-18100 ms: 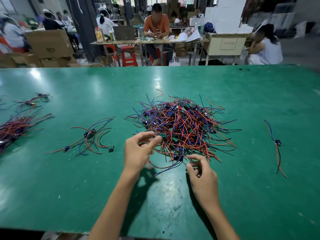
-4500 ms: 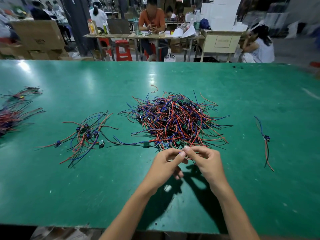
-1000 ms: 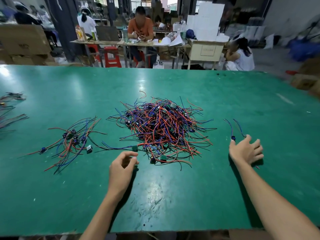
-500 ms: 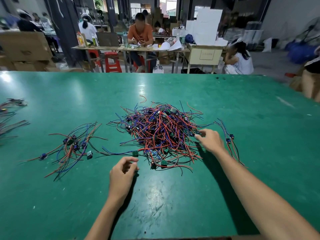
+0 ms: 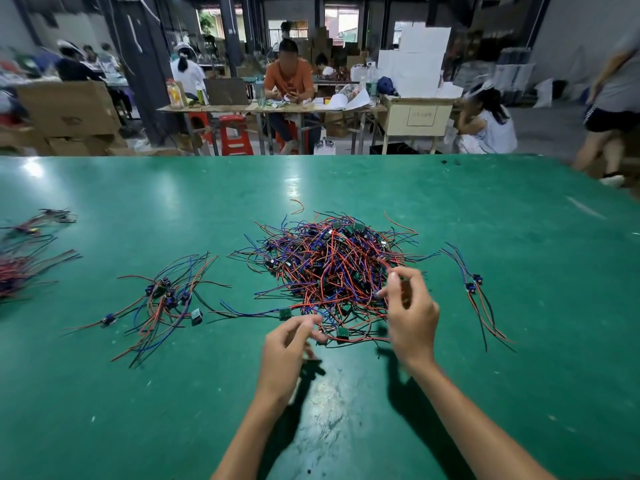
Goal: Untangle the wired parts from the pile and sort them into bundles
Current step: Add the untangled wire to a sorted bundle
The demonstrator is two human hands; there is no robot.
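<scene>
A tangled pile of wired parts point(image 5: 329, 268), red, blue and black leads with small green boards, lies mid-table. My right hand point(image 5: 412, 317) is at the pile's front right edge, thumb and fingers pinching red wires there. My left hand point(image 5: 287, 348) hovers just in front of the pile, blurred, with fingers loosely curled and nothing visible in them, near a green board point(image 5: 285, 313) on a blue lead. A sorted bundle point(image 5: 166, 299) lies to the left, a small bundle point(image 5: 472, 289) to the right.
More wire bundles point(image 5: 20, 268) lie at the far left edge of the green table point(image 5: 346, 427). Beyond the table's far edge, people sit at desks among cardboard boxes and red stools. A person walks at the far right.
My right hand came back from the small right bundle to the pile's front right edge and took hold of wires. My left hand shifted right toward the pile's front.
</scene>
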